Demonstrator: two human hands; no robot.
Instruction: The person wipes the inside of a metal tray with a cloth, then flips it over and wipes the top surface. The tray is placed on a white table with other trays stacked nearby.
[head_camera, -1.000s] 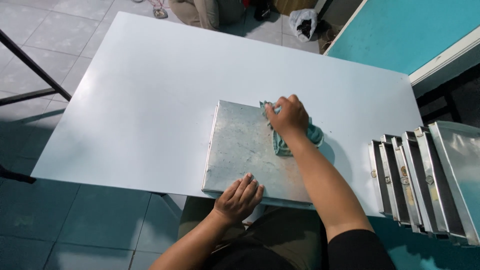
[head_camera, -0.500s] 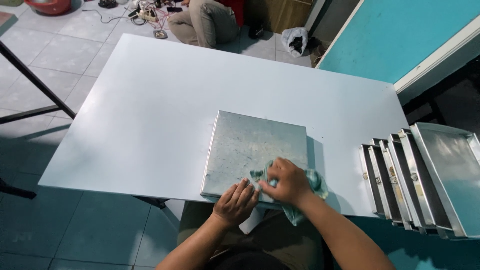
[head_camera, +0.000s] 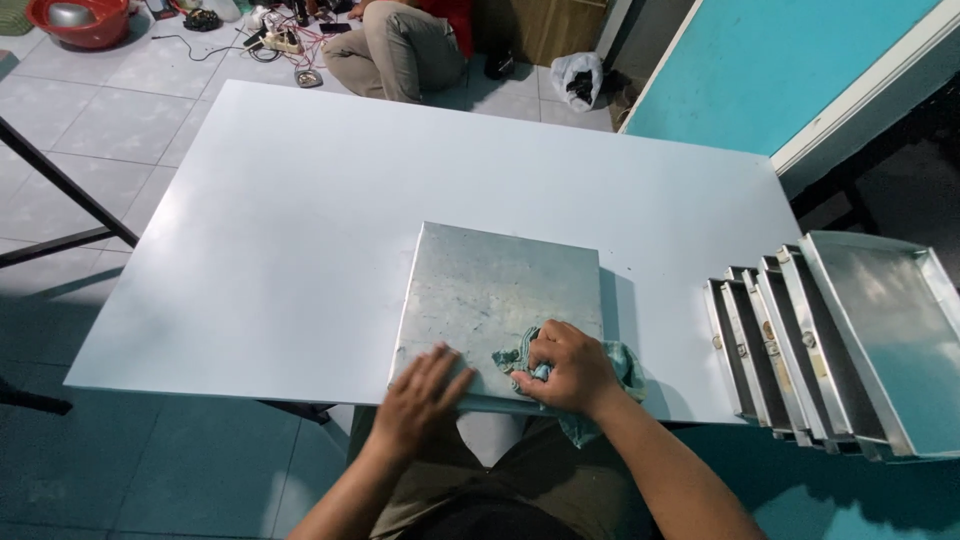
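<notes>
The right hand, closed on a crumpled teal cloth, has moved from the far right corner of the square upturned galvanised metal tray to its near edge, so most of the surface looks wiped. The left hand lies flat, fingers spread, pinning the near-left corner. The tray sits square on the white table, with no longer axis.

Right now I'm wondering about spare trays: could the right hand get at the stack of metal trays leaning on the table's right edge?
Probably yes: the right hand presses a teal cloth, and bare white table lies between it and the trays.
</notes>
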